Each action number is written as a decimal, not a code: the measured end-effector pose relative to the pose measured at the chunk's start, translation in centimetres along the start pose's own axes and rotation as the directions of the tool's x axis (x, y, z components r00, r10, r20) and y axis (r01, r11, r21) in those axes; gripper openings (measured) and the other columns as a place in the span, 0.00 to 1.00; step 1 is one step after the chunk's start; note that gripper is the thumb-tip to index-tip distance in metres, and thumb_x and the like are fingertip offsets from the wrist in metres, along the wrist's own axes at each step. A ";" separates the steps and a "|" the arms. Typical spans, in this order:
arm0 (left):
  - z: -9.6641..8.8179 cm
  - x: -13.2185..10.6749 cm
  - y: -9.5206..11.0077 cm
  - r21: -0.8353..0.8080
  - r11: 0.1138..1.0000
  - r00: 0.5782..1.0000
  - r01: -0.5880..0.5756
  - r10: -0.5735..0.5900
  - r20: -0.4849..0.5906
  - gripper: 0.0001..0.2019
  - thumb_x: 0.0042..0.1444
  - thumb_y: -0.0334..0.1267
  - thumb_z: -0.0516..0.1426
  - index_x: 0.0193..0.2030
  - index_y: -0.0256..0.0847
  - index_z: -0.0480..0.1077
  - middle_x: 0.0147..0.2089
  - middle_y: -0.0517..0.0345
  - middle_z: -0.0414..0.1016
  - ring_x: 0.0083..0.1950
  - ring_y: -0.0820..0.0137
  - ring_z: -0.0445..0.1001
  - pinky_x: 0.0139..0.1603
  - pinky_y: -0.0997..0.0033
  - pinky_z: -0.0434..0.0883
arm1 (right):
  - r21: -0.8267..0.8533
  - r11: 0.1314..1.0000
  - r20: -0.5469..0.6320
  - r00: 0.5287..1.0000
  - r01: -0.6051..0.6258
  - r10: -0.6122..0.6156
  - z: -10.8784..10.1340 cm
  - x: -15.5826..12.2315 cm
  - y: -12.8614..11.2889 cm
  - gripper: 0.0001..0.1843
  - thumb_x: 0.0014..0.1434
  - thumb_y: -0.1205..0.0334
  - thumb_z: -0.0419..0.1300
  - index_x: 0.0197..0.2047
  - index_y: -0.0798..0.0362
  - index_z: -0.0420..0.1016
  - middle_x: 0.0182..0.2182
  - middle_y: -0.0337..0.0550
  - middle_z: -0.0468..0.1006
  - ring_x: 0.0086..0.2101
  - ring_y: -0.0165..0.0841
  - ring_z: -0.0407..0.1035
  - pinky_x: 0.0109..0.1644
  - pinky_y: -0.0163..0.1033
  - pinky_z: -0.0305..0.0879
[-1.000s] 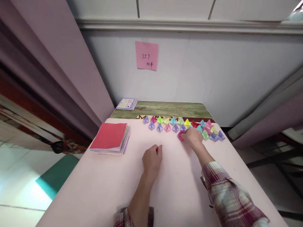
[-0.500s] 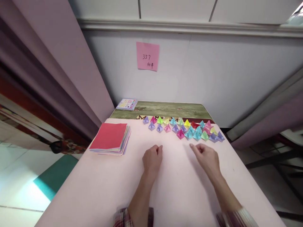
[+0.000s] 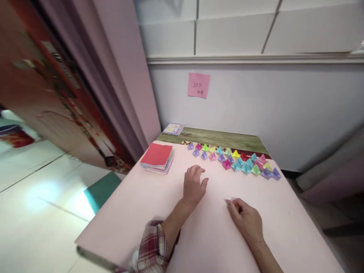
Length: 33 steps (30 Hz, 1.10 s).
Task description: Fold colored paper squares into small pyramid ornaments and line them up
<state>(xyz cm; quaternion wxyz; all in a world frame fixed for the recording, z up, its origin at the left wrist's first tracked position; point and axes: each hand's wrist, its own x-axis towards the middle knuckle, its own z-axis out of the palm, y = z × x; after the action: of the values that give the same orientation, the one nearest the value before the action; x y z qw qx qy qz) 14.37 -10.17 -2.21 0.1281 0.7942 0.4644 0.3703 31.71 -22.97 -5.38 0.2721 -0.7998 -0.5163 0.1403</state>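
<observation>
My left hand (image 3: 195,185) hovers over the pale pink tabletop with its fingers apart and nothing in them. Up and to its left is a stack of coloured paper (image 3: 157,154), a red sheet on top. My right hand (image 3: 247,220) is lower on the table, thumb and forefinger pinched together. Something pale seems to show at those fingertips, too small to make out. Beyond both hands, several small folded paper pieces (image 3: 226,163) with pointed peaks lie in uneven rows, in purple, pink, blue, green, yellow and red.
At the far left corner of the table (image 3: 136,212) a printed packet (image 3: 173,129) rests on a green wood-patterned strip (image 3: 222,137). A pink note (image 3: 198,85) is stuck on the white wall. Purple curtain (image 3: 131,76) hangs at the left, near a reddish door (image 3: 65,94).
The view has swung left. My left hand has opened from a closed shape and moved nearer the paper stack. My right hand, still pinched, has drawn back from the folded pieces.
</observation>
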 end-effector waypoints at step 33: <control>-11.7 4.1 -15.6 0.114 0.940 0.923 0.322 -0.338 0.185 0.19 0.39 0.49 0.65 0.37 0.40 0.75 0.41 0.56 0.75 0.44 0.62 0.70 0.47 0.67 0.66 | -0.069 0.997 0.159 0.987 -0.018 0.028 0.2 -0.6 1.6 0.25 0.59 0.35 0.47 0.27 0.43 0.73 0.20 0.36 0.73 0.26 0.36 0.70 0.27 0.35 0.58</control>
<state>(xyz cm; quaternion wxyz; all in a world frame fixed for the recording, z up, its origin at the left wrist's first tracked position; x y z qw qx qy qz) -2.72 -0.02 -0.77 0.2025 0.7425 0.5909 0.2419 32.54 -24.01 -6.45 0.2011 -0.8006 -0.5317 0.1894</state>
